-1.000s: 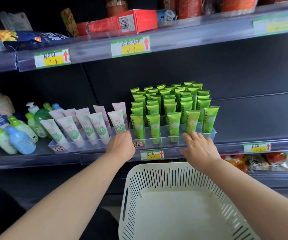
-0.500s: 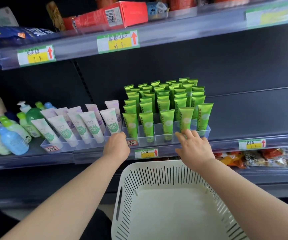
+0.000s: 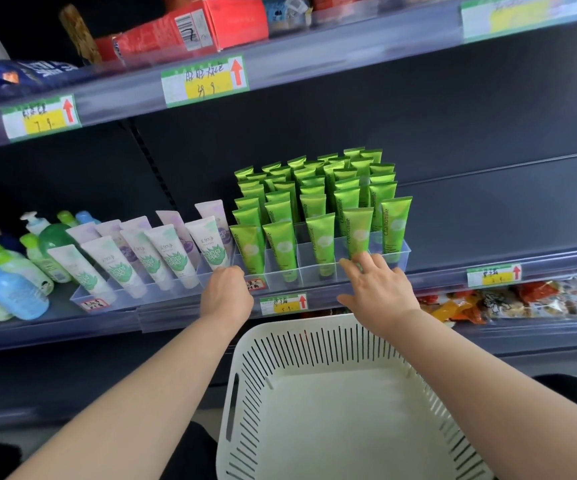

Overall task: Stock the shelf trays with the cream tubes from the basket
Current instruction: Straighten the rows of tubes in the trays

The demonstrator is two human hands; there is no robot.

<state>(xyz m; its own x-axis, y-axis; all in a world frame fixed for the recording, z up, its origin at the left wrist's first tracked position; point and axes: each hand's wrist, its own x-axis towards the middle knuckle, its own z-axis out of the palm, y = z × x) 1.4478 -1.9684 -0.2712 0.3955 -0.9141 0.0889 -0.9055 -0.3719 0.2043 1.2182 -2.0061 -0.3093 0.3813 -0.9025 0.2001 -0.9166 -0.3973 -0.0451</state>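
**Both hands at the front of the green tube tray**

The green cream tubes stand upright in rows in the clear tray on the middle shelf. The left hand curls its fingers over the tray's front left corner, with the tips hidden. The right hand has its fingers spread and nearly straight. Its fingertips rest on the front rim, just before the fourth front-row tube. The white basket sits below the shelf edge, between the forearms.
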